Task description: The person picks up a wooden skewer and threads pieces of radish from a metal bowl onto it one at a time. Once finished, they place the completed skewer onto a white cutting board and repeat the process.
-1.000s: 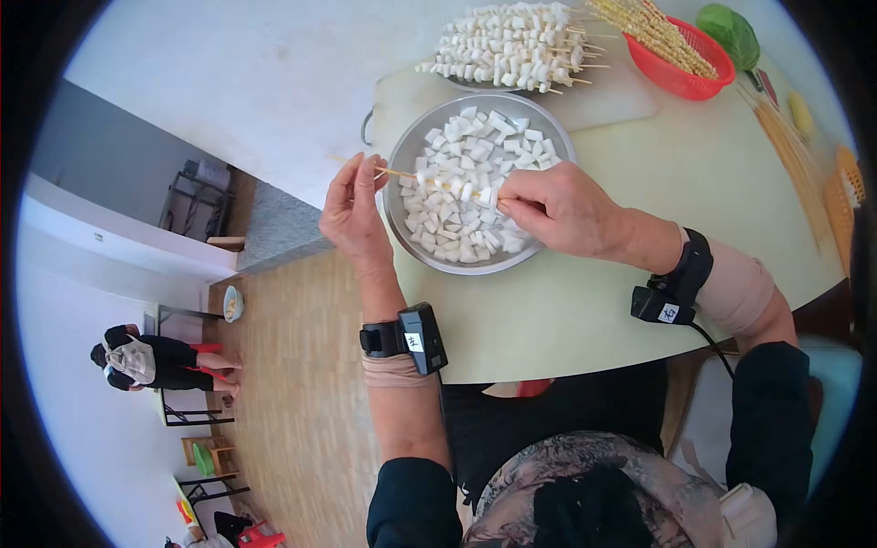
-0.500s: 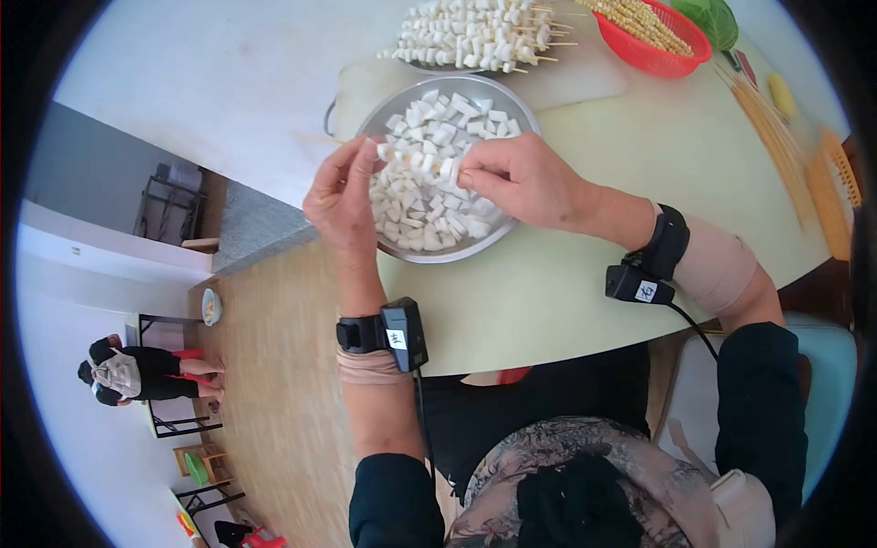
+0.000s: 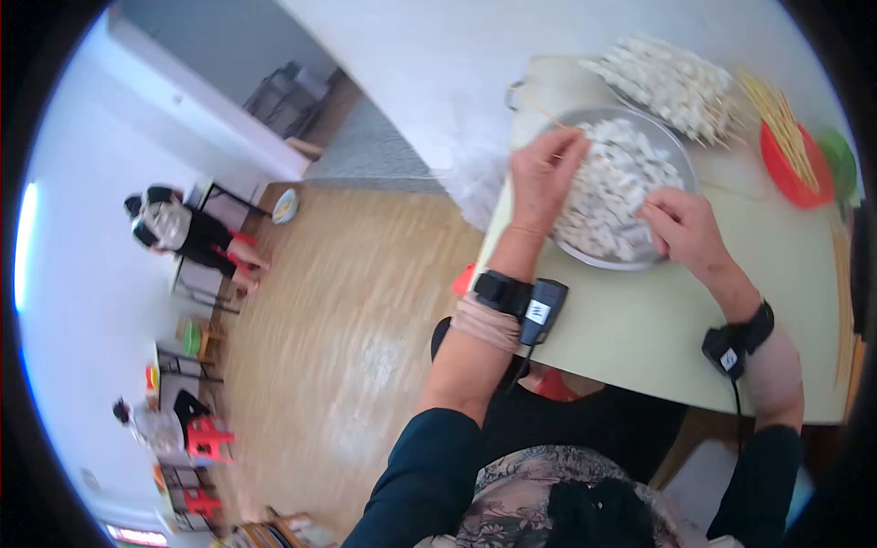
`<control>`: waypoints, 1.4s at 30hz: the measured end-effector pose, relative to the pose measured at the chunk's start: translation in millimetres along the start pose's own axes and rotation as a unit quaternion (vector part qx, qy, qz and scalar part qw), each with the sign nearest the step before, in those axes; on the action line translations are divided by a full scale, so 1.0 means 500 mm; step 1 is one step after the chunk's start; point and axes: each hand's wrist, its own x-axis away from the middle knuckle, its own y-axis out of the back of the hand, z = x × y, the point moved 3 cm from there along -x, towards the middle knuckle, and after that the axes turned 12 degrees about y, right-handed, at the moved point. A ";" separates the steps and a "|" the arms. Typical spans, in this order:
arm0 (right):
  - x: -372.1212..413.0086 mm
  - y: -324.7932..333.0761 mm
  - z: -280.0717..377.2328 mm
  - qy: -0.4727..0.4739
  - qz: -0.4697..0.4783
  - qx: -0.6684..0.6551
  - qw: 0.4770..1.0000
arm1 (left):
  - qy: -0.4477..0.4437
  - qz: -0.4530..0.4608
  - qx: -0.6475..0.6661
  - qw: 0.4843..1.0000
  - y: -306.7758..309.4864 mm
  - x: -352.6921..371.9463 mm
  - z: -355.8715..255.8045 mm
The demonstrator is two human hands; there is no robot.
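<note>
My left hand (image 3: 546, 178) is closed on a thin wooden skewer (image 3: 537, 104) over the left side of a round metal bowl (image 3: 692, 173). White pieces (image 3: 598, 205) fill the bowl. My right hand (image 3: 687, 228) is pinched at the bowl's right edge, and blur hides just what its fingertips hold. White pieces on the skewer between my hands cannot be told from those below. Behind the bowl lies a pile of loaded skewers (image 3: 671, 82).
A red basket (image 3: 799, 169) with yellow skewers is at the back right, near a green leaf (image 3: 836, 160). Bare skewers (image 3: 840, 301) lie on the right. Two people (image 3: 187, 228) are across the room at the left, near tables and red stools.
The camera view has turned and shifted, so the table now appears farther right. My hands are farther apart, with the right one lower, at the bowl's edge.
</note>
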 end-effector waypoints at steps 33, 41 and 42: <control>-0.018 0.028 0.000 0.095 -0.086 -0.044 0.991 | 0.084 0.053 0.087 0.991 0.001 0.007 -0.038; -0.027 0.025 -0.024 0.024 -0.099 -0.142 0.985 | -0.107 0.112 -0.274 0.949 -0.002 0.017 -0.004; -0.027 0.020 -0.019 0.019 -0.096 -0.125 0.987 | -0.057 0.139 -0.282 0.948 -0.004 0.016 0.002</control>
